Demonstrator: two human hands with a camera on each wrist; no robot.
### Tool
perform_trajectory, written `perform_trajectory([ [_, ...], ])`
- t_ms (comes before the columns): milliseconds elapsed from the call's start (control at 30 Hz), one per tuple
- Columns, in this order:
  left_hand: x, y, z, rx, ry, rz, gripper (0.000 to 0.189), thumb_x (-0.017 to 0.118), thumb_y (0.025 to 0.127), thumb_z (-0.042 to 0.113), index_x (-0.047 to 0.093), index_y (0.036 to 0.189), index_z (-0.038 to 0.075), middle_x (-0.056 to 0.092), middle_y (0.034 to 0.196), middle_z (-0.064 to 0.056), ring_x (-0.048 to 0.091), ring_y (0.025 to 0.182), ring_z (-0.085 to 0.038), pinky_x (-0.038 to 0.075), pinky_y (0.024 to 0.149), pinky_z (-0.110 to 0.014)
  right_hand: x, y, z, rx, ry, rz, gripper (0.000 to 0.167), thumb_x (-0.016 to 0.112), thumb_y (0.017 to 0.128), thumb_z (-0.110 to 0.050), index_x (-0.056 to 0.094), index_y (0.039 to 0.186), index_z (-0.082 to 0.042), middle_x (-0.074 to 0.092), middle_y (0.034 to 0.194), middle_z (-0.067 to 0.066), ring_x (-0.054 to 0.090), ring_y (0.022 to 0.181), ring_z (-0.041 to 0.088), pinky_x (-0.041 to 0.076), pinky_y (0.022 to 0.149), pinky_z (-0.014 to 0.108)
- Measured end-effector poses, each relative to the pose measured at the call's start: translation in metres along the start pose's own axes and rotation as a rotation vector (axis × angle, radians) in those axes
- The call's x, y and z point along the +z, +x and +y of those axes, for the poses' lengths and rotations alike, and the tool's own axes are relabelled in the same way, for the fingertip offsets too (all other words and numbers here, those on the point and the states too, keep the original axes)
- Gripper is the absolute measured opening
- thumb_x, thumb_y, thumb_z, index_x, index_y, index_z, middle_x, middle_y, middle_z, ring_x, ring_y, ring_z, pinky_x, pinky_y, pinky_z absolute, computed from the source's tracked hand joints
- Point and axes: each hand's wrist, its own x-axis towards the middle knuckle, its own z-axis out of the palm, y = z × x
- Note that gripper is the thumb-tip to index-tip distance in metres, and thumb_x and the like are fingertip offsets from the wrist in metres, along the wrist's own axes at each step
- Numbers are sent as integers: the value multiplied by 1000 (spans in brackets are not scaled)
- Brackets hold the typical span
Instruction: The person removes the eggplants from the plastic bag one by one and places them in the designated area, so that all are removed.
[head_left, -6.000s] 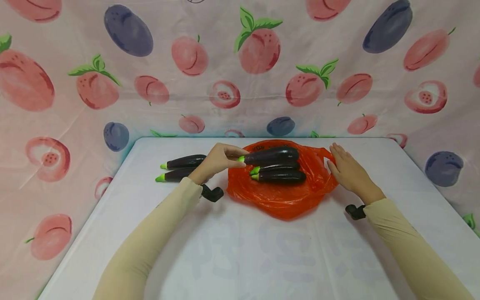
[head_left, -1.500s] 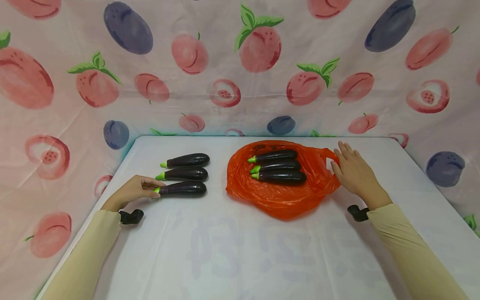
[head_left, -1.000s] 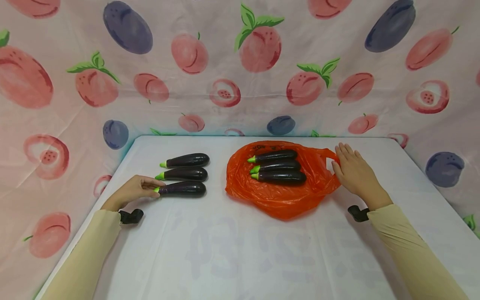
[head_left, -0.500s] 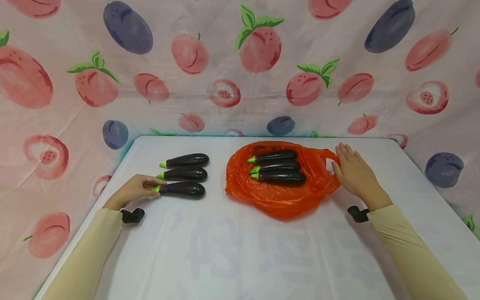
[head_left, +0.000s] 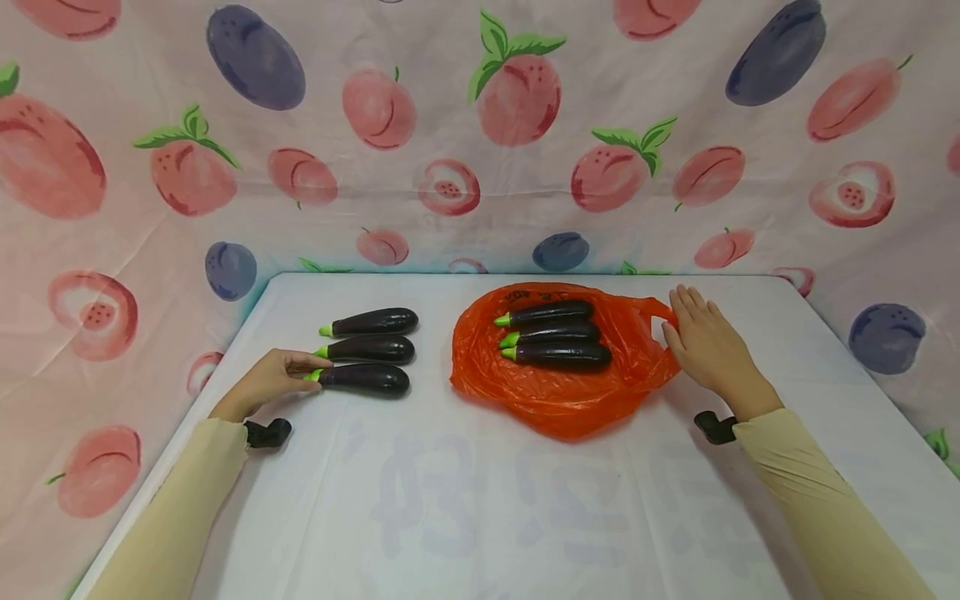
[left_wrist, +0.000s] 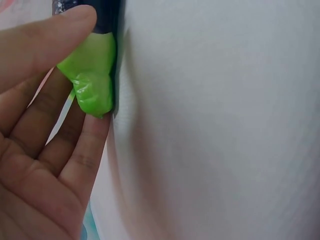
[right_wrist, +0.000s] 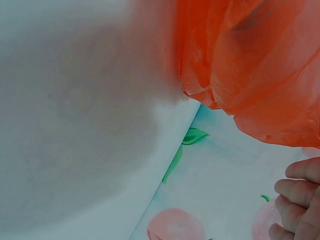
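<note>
My left hand pinches the green stem end of a dark purple eggplant, the nearest of three lying in a row on the left of the table. In the left wrist view the thumb lies over the eggplant's green cap, with the fingers behind it. Three more eggplants, among them the front one, lie side by side on a spread red plastic bag. My right hand rests with straight fingers against the bag's right edge by its handle loop; its curved fingertips show low in the right wrist view.
The white table has faint purple marks showing through its cover. Behind it hangs a fruit-printed cloth, close to the table's back edge. The middle eggplant and far eggplant of the left row lie just beyond my left hand.
My left hand has carried an eggplant from over the bag to the front of the left row. Since then it has shifted that eggplant slightly left. My right hand stays by the bag.
</note>
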Motion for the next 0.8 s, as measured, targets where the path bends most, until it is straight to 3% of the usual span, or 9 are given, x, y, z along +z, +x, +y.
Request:
perform_trajectory([
  [800, -8, -9, -4, 44, -70, 70, 50, 69, 86, 21, 55, 127, -4, 55, 128, -27, 58, 96, 12, 47, 80, -9, 0, 0, 0, 0, 0, 5, 60, 35, 100, -24, 19, 143, 14, 18, 149, 34, 16, 139, 47, 16, 112, 61],
])
